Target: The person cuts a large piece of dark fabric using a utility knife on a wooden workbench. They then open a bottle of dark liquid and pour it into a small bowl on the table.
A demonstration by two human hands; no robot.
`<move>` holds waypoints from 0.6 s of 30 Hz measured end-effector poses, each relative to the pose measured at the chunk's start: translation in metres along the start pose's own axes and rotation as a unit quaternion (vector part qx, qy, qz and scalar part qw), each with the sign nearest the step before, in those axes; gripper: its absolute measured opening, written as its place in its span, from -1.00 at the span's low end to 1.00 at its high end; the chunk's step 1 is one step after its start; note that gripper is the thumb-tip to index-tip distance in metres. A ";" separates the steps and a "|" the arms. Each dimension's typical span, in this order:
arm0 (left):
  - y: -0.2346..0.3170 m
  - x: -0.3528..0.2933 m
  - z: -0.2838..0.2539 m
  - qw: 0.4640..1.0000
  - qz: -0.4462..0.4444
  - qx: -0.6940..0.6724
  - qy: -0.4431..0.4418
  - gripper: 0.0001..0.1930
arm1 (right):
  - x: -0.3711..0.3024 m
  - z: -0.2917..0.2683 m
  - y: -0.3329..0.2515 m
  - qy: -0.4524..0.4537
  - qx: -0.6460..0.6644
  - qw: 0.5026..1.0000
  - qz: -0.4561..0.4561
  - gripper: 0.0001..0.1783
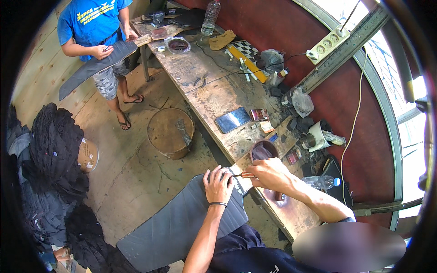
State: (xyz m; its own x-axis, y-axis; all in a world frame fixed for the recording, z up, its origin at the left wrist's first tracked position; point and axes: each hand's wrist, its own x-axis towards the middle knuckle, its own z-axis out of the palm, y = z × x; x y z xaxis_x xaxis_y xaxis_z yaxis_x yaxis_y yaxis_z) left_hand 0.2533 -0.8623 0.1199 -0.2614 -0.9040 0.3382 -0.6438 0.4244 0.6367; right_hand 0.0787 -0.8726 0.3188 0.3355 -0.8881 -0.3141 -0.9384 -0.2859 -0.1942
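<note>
A long, ribbed black panel (177,223) slants from the lower left up to the workbench edge, its narrow end on a pale wooden piece (244,182). Fingers spread, my left hand (218,185) presses down on the panel near that end. My right hand (269,174) is closed around the orange handle of a tool that looks like a screwdriver (248,174). Its dark shaft points at the panel's end, beside my left fingers; the tip is hard to make out. Just beyond my right hand stands a round brown bowl (264,149).
The workbench (200,98) carries a phone (232,120), small boxes, a white jug (314,137) and plastic bottles (323,182). A round wooden-topped drum (170,129) stands beside it. Dark cloth (57,150) is heaped at left. At the far end, a co-worker (93,27) holds a similar black panel (95,66).
</note>
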 end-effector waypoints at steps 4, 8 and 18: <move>-0.001 0.000 0.001 1.000 -0.003 -0.001 -0.002 -0.87 | 0.006 -0.002 -0.004 -0.001 -0.001 1.000 0.007 -0.74; -0.002 -0.001 0.001 1.000 0.001 0.003 -0.004 -0.86 | 0.013 -0.008 -0.010 -0.050 -0.026 0.998 -0.001 -0.78; -0.004 -0.002 0.000 1.000 0.005 0.002 -0.014 -0.83 | 0.022 -0.021 -0.026 -0.038 -0.103 0.990 -0.087 -0.79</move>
State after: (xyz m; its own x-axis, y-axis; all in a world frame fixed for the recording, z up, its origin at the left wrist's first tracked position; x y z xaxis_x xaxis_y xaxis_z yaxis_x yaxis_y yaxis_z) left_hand 0.2559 -0.8625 0.1170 -0.2878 -0.9011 0.3243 -0.6441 0.4327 0.6308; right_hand 0.1083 -0.8923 0.3363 0.4913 -0.7920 -0.3625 -0.8603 -0.5063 -0.0596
